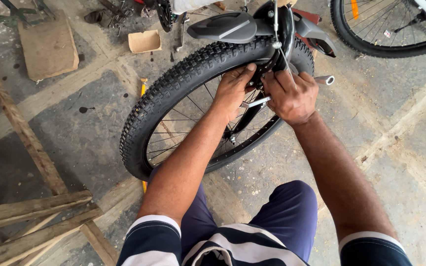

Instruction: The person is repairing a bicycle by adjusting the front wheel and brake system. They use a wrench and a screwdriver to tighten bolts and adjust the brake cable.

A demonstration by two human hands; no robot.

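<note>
1. Wheel [173,93], knobby-tyred and black, is stood upright on the concrete floor [395,128], under the mudguard [225,27].
2. Left hand [232,91] is pressed to the rim, fingers curled narrow.
3. Right hand [292,96] is closed around a silver spanner [257,102] at the brake.

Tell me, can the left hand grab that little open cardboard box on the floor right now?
Probably not from there. The left hand is busy at the knobby tyre by the brake, and the cardboard box lies beyond the wheel, so the person would likely have to let go and lean.
</note>
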